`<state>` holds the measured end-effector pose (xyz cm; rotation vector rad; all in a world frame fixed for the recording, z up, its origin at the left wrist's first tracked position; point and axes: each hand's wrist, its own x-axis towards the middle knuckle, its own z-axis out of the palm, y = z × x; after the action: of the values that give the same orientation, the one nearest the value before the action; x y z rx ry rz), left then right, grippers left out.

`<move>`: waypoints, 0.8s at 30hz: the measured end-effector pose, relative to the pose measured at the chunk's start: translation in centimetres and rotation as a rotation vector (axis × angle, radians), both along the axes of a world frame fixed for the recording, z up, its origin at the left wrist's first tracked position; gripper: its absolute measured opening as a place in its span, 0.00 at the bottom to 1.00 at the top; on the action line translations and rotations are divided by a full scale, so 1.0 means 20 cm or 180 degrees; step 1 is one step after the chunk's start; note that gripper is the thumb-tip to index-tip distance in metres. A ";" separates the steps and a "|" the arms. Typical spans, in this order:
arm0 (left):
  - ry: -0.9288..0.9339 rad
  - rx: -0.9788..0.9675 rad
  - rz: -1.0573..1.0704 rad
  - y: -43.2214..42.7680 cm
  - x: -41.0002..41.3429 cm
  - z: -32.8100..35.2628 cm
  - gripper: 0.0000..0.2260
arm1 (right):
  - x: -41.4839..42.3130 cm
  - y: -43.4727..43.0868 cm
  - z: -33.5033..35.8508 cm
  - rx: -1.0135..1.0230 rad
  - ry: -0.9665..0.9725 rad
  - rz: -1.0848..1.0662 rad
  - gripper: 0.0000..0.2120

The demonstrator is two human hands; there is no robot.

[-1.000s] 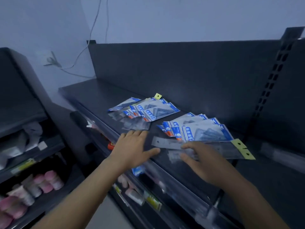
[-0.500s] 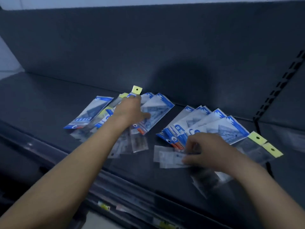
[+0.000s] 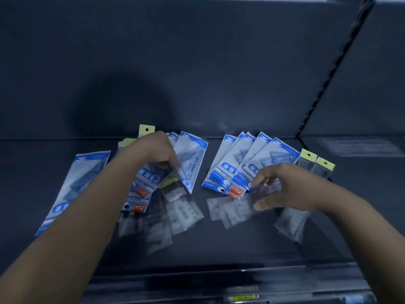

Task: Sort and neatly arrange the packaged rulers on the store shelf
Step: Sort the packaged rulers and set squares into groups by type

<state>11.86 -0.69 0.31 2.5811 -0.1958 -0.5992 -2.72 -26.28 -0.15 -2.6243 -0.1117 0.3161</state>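
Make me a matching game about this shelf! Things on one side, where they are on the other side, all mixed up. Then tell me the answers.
Things
1. left hand
2. right hand
3. lone blue packet
4. pair of yellow-tagged packets

Places
A. farthest right on the shelf
B. on the left heap
C. farthest left
D. at the clear packets in front of the right blue fan

Pairs: 1-B, 2-D, 3-C, 4-A
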 end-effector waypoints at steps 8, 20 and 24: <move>-0.0236 -0.0811 0.0105 -0.02 -0.02 0.04 0.12 | 0.00 -0.07 -0.02 -0.0117 0.0119 -0.0047 0.15; -0.0686 -0.2321 0.0195 -0.29 -0.15 0.29 0.12 | -0.09 -0.14 -0.09 -0.0897 -0.0431 0.0577 0.17; -0.0834 -0.2240 0.0340 -0.46 -0.28 0.26 0.12 | -0.06 -0.20 -0.09 -0.0900 -0.0591 0.0970 0.16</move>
<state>6.30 -9.92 5.57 1.9543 -0.2917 -0.1084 -3.89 -30.23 -1.90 -2.9130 -0.5718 0.2004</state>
